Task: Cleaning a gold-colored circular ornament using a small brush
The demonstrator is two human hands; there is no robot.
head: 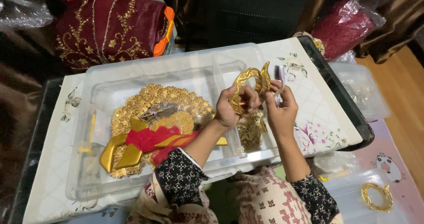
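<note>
My left hand and my right hand are raised together over a clear plastic box. Both grip a curved gold ornament shaped like an armlet with a pointed tip. The left fingers pinch its lower end and the right fingers hold its upper right side. Inside the box lies a pile of gold filigree jewellery with gold bands and a red cloth piece on top. A smaller gold piece sits in the box's right compartment, below my hands.
The box rests on a white floral-print table. Behind it lie a maroon embroidered cloth and a bagged red fabric. A clear bag is at the right. A gold ring-shaped ornament sits on a plastic lid at the lower right.
</note>
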